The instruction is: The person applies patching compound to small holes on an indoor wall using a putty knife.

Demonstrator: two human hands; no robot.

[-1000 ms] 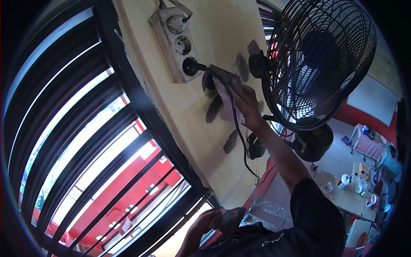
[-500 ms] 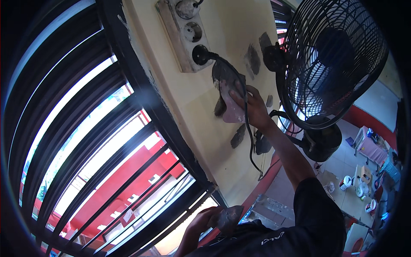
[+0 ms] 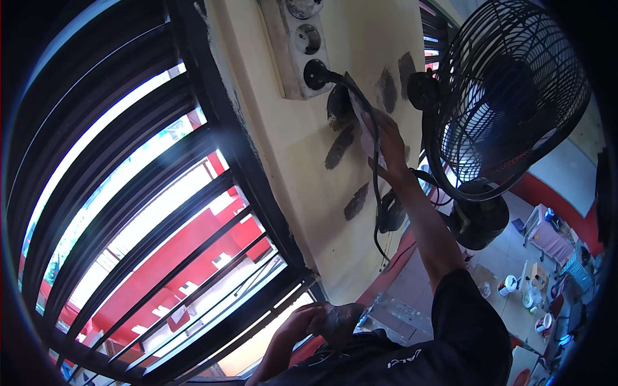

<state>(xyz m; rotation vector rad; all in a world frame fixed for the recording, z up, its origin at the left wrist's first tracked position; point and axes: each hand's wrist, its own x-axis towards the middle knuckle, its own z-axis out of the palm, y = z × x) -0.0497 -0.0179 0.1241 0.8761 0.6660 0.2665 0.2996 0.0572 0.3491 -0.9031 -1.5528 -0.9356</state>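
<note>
My right hand [image 3: 389,145] grips a thin, flat pink-and-grey scraper [image 3: 362,119] against the cream wall [image 3: 322,238], just below a grimy socket strip [image 3: 291,61]. A black plug sits in the lowest socket, and its cable [image 3: 376,225] runs down over the scraper, which partly hides my fingers' grip. Dark grey patches [image 3: 386,89] mark the wall around it. Low in the view, my left hand [image 3: 306,320] is closed on a dark grey, smeared piece [image 3: 341,325] whose shape I cannot fully make out.
A black wall fan [image 3: 508,96] juts out to the right of my arm. Barred louvres [image 3: 103,193] fill the left. Below right are a table [image 3: 489,302] with tubs and tools, a pink-topped trolley [image 3: 547,235], a whiteboard [image 3: 566,180] and a metal surface [image 3: 393,321].
The view has shifted, so the strip and wall sit further right and higher. My right hand has turned the scraper more edge-on. My left hand still holds the grey piece low down.
</note>
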